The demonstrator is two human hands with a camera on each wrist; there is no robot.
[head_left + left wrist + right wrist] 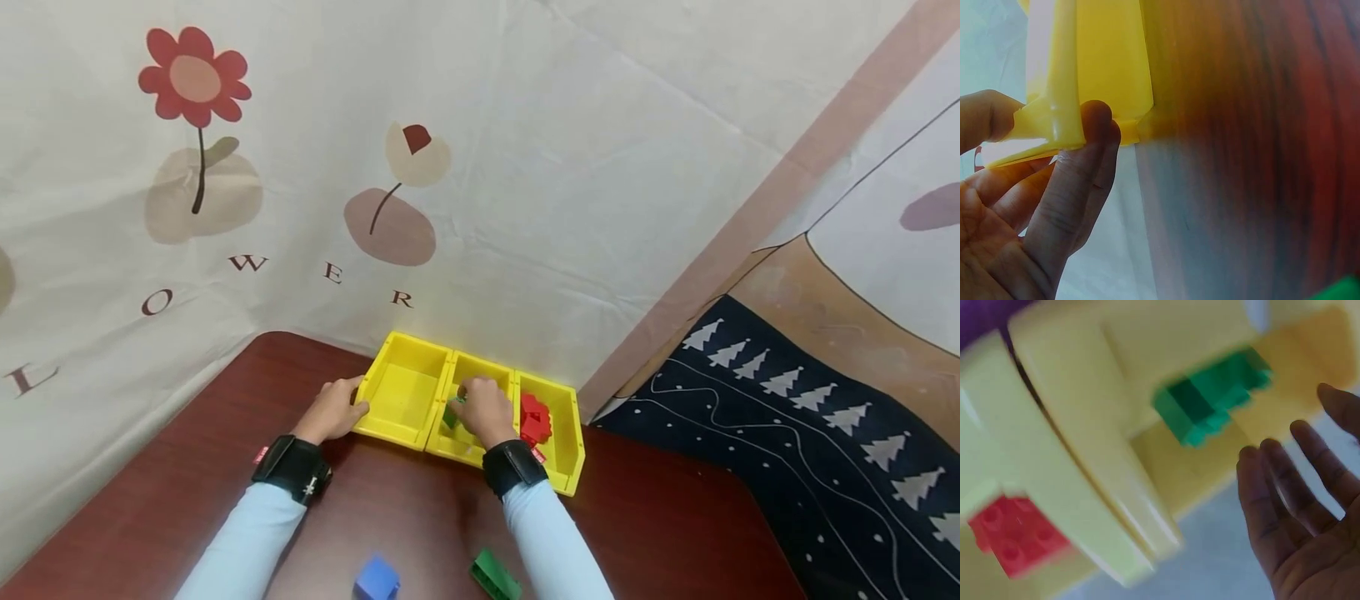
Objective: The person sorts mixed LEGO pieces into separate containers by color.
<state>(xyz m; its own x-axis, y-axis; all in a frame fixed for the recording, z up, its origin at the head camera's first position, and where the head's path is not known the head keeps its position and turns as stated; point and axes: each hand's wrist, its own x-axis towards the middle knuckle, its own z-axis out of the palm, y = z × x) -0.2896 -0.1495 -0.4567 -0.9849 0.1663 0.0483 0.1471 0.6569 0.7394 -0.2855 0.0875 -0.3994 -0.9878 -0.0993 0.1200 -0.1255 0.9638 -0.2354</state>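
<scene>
Three yellow bins stand side by side at the back of the table. My left hand point(330, 410) grips the outer edge of the left bin point(405, 396), thumb on one side and fingers on the other in the left wrist view. My right hand point(487, 410) is over the middle bin point(480, 364), its fingers loosely bent and apart. Beside those fingers a green toy brick point(1216, 387) lies in that bin; a gap shows between hand and brick in the right wrist view. Red studded bricks point(534, 419) lie in the right bin point(567, 442).
On the dark red-brown table point(420, 508), a blue brick point(377, 578) and another green brick point(495, 575) lie near the front, close to my right forearm. A pale cloth point(562, 208) with printed flowers hangs right behind the bins. Dark patterned fabric point(720, 433) is at the right.
</scene>
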